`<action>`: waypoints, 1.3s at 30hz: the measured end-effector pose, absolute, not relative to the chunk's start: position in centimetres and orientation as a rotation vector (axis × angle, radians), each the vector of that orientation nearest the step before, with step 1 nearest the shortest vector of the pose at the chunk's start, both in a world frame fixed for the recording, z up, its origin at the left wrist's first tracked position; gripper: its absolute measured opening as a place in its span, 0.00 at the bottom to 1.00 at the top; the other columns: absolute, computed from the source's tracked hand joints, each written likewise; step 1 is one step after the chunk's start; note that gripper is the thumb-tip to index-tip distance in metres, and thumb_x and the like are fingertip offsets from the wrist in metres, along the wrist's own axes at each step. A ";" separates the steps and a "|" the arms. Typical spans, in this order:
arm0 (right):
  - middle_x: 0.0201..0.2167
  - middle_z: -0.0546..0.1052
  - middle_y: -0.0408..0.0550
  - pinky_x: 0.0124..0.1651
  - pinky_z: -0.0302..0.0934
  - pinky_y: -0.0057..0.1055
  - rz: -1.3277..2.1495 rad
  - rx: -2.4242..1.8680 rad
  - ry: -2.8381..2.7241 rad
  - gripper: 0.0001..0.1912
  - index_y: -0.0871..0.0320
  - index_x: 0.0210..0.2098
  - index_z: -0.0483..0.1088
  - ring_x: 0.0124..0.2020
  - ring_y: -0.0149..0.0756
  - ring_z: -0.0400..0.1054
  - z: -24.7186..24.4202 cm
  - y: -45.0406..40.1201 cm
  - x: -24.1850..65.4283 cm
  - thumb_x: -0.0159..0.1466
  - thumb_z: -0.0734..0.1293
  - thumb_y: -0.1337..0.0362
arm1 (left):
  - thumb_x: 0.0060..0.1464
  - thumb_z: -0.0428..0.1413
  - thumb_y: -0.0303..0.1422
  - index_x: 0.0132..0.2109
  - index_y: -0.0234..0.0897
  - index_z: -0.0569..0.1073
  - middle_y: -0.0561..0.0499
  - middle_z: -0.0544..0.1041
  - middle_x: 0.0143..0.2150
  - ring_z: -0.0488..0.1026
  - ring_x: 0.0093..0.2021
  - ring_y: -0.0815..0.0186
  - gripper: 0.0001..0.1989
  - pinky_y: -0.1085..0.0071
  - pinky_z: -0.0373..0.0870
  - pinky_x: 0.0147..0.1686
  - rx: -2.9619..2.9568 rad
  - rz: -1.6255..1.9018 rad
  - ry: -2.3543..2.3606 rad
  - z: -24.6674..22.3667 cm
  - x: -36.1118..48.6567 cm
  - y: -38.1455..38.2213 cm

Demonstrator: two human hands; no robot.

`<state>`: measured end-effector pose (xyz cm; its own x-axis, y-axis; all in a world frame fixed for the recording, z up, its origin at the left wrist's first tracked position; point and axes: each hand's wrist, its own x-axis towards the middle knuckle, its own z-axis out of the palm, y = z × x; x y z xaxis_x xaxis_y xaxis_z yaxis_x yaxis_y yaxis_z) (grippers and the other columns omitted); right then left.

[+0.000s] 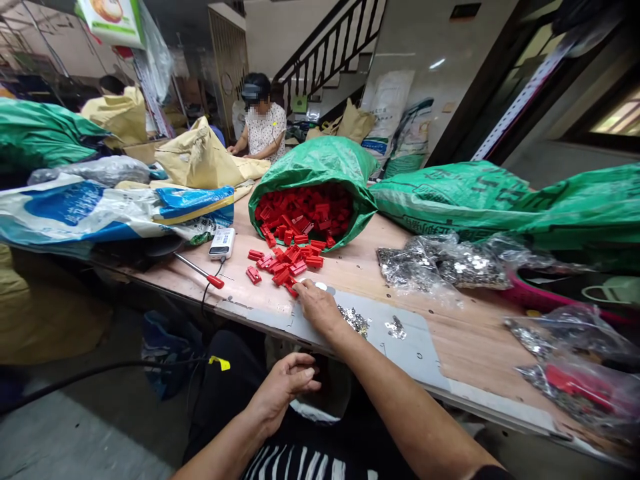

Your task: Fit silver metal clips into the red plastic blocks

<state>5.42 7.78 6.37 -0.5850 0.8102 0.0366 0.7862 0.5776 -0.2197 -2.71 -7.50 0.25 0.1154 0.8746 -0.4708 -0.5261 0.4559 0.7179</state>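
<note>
Small red plastic pieces (280, 261) lie in a loose pile on the table, spilling from the mouth of a green woven sack (320, 157). My right hand (319, 307) reaches across the table edge, its fingertips closed at a red piece (290, 287) on the near side of the pile. Partly hidden by that forearm is a small heap of shiny metal plates (354, 321) on a grey board (415, 350). Lower down, my left hand (286, 387) hovers over my lap, fingers loosely bent and apart; nothing shows in it. Below it is a pale container (325, 400).
A red-handled screwdriver (203, 272) and a white corded device (222, 244) lie left. Clear bags of metal parts (445, 260) sit right, before another green sack (460, 197). A white-and-blue sack (90, 207) covers the left side. Another person (265, 127) works behind.
</note>
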 end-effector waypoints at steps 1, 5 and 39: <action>0.48 0.70 0.56 0.41 0.62 0.36 0.275 -1.369 -2.651 0.15 0.56 0.50 0.66 0.42 0.43 0.70 6.4 8.0 5.6 0.66 0.56 0.71 | 0.40 0.67 0.37 0.43 0.32 0.73 0.42 0.77 0.42 0.78 0.34 0.63 0.22 0.68 0.67 0.42 0.424 1.069 0.999 0.6 -2.7 -7.5; 0.43 0.74 0.55 0.44 0.60 0.33 0.308 -1.368 -2.562 0.11 0.60 0.46 0.68 0.43 0.41 0.69 7.4 7.6 7.3 0.66 0.58 0.68 | 0.45 0.65 0.37 0.44 0.34 0.72 0.42 0.77 0.44 0.78 0.37 0.62 0.20 0.66 0.70 0.42 0.378 1.099 0.921 2.3 -3.0 -7.5; 0.29 0.77 0.47 0.31 0.51 0.27 0.327 -1.934 -2.006 0.08 0.56 0.29 0.72 0.32 0.36 0.68 5.5 7.1 26.3 0.59 0.64 0.59 | 0.43 0.66 0.33 0.43 0.36 0.69 0.48 0.79 0.37 0.78 0.36 0.63 0.20 0.65 0.76 0.38 0.442 1.167 1.007 3.1 -1.6 -8.0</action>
<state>26.33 7.14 5.53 -0.0201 0.9966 0.0796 0.9198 0.0497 -0.3892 -1.58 -8.01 3.10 0.0463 0.9060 -0.4207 -0.5487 0.3750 0.7472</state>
